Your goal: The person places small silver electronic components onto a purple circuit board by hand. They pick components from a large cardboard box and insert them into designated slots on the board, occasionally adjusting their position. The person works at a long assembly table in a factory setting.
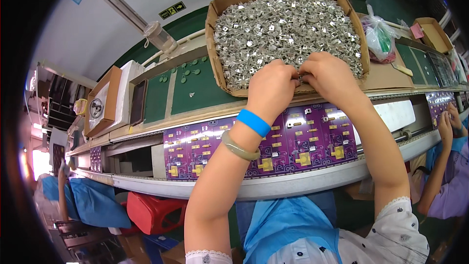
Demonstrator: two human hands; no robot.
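Observation:
A shallow cardboard box [364, 51] heaped with small silvery bent metal pieces [288, 24] stands on the bench in front of me. At its near edge, my left hand [272, 88] and my right hand [328, 74] come close together, fingertips bent inward and closed. What they pinch is too small and covered to make out. Below my wrists lies a panel of purple circuit boards [317, 139] on the conveyor rails, carrying yellow and white components. My left forearm, with a blue band and a pale bangle, hides part of that panel.
Green round parts [184, 79] lie on the green bench top to the left, beside a cardboard box [105, 102]. A plastic bag [380, 39] sits right of the metal pieces. A co-worker's hands [445, 126] touch another purple board [437, 105] at far right. A red stool [151, 212] stands lower left.

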